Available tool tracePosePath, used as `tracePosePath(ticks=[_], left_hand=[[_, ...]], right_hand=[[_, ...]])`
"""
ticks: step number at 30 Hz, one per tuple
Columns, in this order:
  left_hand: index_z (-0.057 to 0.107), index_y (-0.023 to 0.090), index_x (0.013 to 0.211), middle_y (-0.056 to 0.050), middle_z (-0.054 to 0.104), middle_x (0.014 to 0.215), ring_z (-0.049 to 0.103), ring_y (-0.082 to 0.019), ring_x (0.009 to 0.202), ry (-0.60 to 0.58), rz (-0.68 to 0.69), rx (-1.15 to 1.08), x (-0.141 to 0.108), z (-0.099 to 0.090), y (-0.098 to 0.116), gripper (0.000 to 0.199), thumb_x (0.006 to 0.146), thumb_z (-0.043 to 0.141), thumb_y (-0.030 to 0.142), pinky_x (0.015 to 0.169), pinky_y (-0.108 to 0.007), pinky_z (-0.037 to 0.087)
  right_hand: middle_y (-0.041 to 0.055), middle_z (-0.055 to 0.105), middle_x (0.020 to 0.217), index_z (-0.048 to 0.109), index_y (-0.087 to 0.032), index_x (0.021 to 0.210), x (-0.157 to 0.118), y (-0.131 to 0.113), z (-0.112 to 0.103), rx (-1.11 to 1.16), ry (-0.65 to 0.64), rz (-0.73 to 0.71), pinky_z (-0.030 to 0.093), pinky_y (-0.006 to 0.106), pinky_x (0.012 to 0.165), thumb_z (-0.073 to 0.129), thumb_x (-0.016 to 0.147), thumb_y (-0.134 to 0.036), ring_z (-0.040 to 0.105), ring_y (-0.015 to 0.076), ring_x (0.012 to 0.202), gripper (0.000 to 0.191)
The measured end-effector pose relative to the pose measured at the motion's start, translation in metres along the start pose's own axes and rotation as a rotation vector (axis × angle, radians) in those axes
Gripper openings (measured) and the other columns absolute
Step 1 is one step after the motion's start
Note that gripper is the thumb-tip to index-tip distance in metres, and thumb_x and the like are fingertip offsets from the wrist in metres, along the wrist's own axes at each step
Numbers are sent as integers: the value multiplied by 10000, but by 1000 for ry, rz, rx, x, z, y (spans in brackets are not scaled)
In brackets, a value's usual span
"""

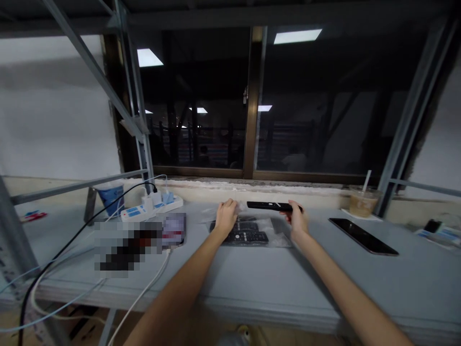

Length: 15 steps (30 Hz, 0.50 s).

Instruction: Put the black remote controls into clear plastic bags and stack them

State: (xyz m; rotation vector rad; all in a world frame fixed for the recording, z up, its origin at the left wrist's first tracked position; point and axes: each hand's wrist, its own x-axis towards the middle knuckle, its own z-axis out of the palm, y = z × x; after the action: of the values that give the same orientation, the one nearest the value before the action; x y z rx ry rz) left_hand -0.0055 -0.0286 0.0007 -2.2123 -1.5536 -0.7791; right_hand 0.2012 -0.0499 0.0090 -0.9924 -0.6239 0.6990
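A black remote control (268,205) is gripped at its right end by my right hand (298,218), held level above the table. My left hand (227,216) has its fingers curled on a crinkled clear plastic bag (242,206), just left of that remote's far end. Below both hands, more black remote controls (248,237) lie on the table in clear plastic wrapping (279,235). My left hand and wrist partly cover them, so how many there are cannot be told.
A dark tablet or large phone (362,236) and a drink cup with a straw (362,202) stand right. On the left are a white power strip (153,209) with plugs, a blue cup (111,198), a phone (173,229), a blurred-out patch and loose cables (158,274). Metal shelf posts flank the table.
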Motion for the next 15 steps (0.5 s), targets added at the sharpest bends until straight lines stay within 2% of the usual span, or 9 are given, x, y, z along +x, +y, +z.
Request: tracePosePath(ticks=[5, 9, 12, 15], left_hand=[[480, 218, 1009, -23, 537, 1031, 472, -175, 995, 31, 102, -3, -1, -1, 5, 281, 762, 483, 84, 884, -312, 292], [475, 225, 1064, -25, 529, 1056, 459, -176, 1008, 52, 147, -10, -2, -2, 9, 326, 763, 499, 103, 889, -316, 281], [493, 231, 1062, -21, 542, 1039, 464, -176, 1003, 68, 187, -54, -2, -2, 11, 289, 779, 539, 197, 893, -320, 273], [532, 223, 1011, -29, 561, 1013, 479, -180, 989, 88, 206, -94, -3, -1, 12, 261, 789, 547, 359, 906, -331, 264]], right_hand=[[-58, 505, 380, 542, -178, 811, 2, 1, -1, -27, -24, -36, 265, 205, 324, 549, 646, -363, 391, 93, 308, 247], [-64, 481, 405, 548, -178, 845, 5, 3, -2, -58, 7, -84, 257, 213, 325, 543, 652, -389, 423, 105, 331, 285], [-64, 464, 427, 561, -168, 885, 7, 5, -3, -65, 13, -152, 265, 208, 332, 537, 662, -389, 470, 114, 368, 315], [-62, 459, 417, 579, -156, 932, 6, 4, -2, -79, 19, -201, 272, 209, 338, 512, 680, -366, 454, 109, 354, 334]])
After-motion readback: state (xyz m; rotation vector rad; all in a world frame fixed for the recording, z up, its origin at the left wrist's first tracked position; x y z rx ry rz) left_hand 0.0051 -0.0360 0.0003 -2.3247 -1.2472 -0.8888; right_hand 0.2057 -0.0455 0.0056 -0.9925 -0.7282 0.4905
